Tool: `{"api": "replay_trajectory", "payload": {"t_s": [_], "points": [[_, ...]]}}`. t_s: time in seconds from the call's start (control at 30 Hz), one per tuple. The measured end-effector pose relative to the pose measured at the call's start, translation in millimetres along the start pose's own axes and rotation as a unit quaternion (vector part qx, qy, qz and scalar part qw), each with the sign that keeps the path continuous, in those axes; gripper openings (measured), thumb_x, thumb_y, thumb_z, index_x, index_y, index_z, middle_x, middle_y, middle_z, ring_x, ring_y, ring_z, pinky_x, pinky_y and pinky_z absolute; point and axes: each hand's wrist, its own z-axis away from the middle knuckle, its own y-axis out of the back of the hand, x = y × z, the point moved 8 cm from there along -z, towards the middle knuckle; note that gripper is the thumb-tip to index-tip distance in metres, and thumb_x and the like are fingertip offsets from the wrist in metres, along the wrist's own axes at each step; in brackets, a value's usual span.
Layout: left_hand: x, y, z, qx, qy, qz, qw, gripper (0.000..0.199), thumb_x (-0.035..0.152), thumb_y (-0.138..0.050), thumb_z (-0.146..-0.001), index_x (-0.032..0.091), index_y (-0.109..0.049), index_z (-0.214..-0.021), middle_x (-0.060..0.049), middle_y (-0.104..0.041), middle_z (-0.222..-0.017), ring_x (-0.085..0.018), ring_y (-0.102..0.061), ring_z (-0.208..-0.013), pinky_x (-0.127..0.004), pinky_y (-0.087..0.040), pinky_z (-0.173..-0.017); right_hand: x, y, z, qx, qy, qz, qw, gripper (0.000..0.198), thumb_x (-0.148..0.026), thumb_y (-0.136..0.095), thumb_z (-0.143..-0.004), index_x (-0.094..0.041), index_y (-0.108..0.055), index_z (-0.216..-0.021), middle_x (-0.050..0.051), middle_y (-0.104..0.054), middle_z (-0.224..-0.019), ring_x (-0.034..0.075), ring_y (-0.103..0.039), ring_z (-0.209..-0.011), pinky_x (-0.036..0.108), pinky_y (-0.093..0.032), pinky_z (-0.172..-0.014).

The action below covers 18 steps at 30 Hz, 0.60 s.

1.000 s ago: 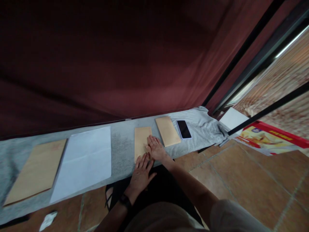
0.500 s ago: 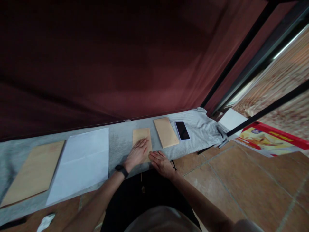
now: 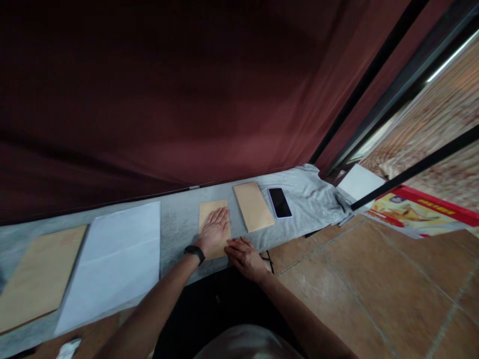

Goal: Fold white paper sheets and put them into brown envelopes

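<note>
A small brown paper envelope point(image 3: 204, 212) lies flat on the grey cloth in front of me. My left hand point(image 3: 214, 232), with a black band at its wrist, rests palm down on the envelope, fingers stretched toward its far end. My right hand point(image 3: 246, 259) is at the envelope's near right corner, fingers extended and fingertips touching the edge. Neither hand grips anything. Just to the right sits a stack of similar brown envelopes point(image 3: 254, 207), and beside it a phone point(image 3: 280, 203) with a dark screen.
The grey cloth point(image 3: 179, 219) covers a long narrow bench. Large white paper point(image 3: 116, 259) and a larger brown paper stack point(image 3: 43, 274) lie at left. A dark red curtain point(image 3: 168, 124) hangs behind. A black pole point(image 3: 411, 172) and a red-and-yellow box point(image 3: 415, 212) are at right, above floor tiles.
My left hand has slid slightly toward the envelope's far end, its fingers now pointing more away from me. My right hand stays by the near right corner. The view has shifted a little.
</note>
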Motion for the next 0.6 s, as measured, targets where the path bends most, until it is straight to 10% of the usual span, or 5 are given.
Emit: {"api": "replay_trajectory", "payload": {"t_s": [0.23, 0.47, 0.6], "points": [[26.6, -2.1, 116.6, 0.022, -0.018, 0.031, 0.999, 0.053, 0.032, -0.031, -0.104, 0.018, -0.043, -0.154, -0.009, -0.044, -0.16, -0.026, -0.034, -0.152, -0.052, -0.028, -0.125, -2.4, 1.5, -2.1, -0.007, -0.016, -0.018, 1.0, 0.034, -0.021, -0.054, -0.1, -0.03, -0.064, -0.132, 0.002, -0.062, -0.143, 0.018, -0.052, -0.136, 0.041, -0.032, -0.122], [-25.7, 7.3, 159.4, 0.142, 0.275, 0.211, 0.927, 0.049, 0.049, -0.045, -0.098, 0.018, -0.061, -0.133, -0.017, -0.057, -0.148, -0.03, -0.06, -0.13, -0.048, -0.054, -0.104, -1.7, 7.4, -1.5, 0.071, -0.218, 0.033, 0.973, 0.04, -0.028, -0.057, -0.097, -0.017, -0.059, -0.136, 0.014, -0.06, -0.138, 0.03, -0.053, -0.125, 0.047, -0.045, -0.105], [-35.5, 4.9, 148.8, 0.146, 0.338, 0.3, 0.88, 0.043, 0.045, -0.05, -0.094, 0.022, -0.061, -0.129, -0.009, -0.075, -0.117, -0.023, -0.073, -0.101, -0.041, -0.061, -0.087, -8.4, 4.8, -3.7, 0.079, -0.261, 0.027, 0.962, 0.037, -0.023, -0.062, -0.09, -0.018, -0.063, -0.127, 0.013, -0.06, -0.132, 0.03, -0.052, -0.119, 0.045, -0.045, -0.101]]}}
